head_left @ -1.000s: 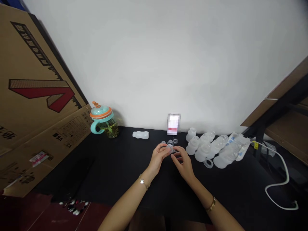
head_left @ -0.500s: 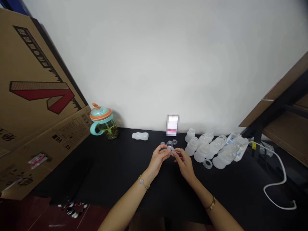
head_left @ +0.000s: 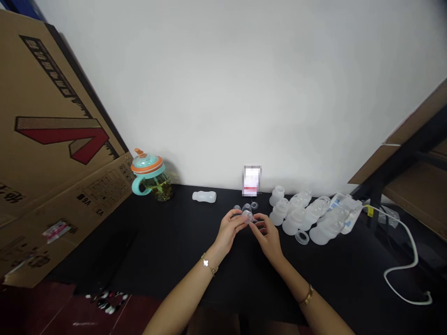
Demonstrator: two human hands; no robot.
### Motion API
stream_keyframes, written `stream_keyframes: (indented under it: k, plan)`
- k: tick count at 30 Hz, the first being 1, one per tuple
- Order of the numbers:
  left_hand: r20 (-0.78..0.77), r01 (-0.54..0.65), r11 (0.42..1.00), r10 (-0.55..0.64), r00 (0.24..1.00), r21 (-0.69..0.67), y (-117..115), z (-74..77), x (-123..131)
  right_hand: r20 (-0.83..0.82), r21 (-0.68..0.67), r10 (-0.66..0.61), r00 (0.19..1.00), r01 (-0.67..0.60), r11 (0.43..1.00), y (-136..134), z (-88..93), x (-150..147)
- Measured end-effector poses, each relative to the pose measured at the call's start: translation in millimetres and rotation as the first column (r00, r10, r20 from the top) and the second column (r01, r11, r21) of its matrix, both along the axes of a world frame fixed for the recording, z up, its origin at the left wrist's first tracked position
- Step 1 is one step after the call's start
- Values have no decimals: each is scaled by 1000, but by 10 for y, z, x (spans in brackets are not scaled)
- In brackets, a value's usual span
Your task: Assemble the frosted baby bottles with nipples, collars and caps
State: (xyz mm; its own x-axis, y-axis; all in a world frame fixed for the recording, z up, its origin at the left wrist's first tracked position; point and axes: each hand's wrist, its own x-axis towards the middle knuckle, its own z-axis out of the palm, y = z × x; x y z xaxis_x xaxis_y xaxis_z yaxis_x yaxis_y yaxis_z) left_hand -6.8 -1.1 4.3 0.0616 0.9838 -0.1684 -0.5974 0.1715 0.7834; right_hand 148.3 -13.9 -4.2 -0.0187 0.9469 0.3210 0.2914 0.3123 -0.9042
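In front of me my left hand (head_left: pixel 228 231) pinches a small clear bottle nipple (head_left: pixel 247 216) between thumb and fingers. From the other side, my right hand (head_left: pixel 268 236) has its thumb and fingertips closed at the nipple's rim. Just beyond the held piece, more clear nipples (head_left: pixel 247 207) rest on the black table, partly covered by my left fingers. A translucent ring (head_left: pixel 254 205) lies close behind them. Frosted baby bottles (head_left: pixel 295 220) stand grouped to the right, several with clear domed tops. A loose ring (head_left: pixel 302 237) lies in front of them.
A frosted bottle (head_left: pixel 204 197) lies on its side at the back. A teal-handled jug (head_left: pixel 152 179) stands at the left near a big cardboard box (head_left: pixel 52 139). A lit screen (head_left: pixel 252 180), blurred out, leans on the wall. A white cable (head_left: pixel 414 246) curls at right.
The nipple has turned a little in my fingers, its rounded side now facing me more. My right fingertips have shifted slightly; both arms stay almost in place.
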Motion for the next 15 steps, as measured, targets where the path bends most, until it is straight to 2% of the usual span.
stream_keyframes:
  k: [3, 6, 11, 15]
  plan:
    - [-18, -3, 1000, 3, 1000, 5, -8, 1, 7, -8, -39, -31, 999, 30, 999, 2, 2, 1]
    - [-38, 2, 1000, -2, 999, 1, -14, 14, 8, -45, -64, 4, 999, -7, 998, 8, -8, 10]
    - [-27, 19, 1000, -19, 999, -1, -11, 25, 16, -98, -37, 52, 994, -56, 998, 18, -12, 21]
    - [-36, 29, 1000, -30, 999, -4, -26, 20, 21, -84, -21, 42, 996, -44, 999, 22, -20, 21]
